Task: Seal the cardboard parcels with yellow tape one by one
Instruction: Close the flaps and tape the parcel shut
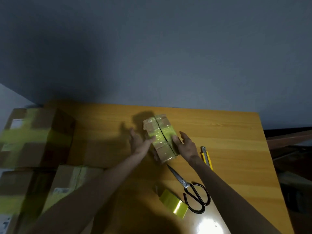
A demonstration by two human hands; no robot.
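Left hand [140, 143] and right hand [186, 144] flank a small taped parcel [159, 137] at mid-surface [233, 130], each grip spread, thumbs pressing its yellow band. Scissors [191, 189] and knife [206, 157] lie near right; stacked boxes [37, 135] crowd the left edge.

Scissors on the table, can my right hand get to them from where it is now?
Probably yes. The right hand rests against the small parcel, and the scissors lie uncovered nearer the person, alongside the right forearm. Nothing lies over them; the tape roll sits beside the handles.
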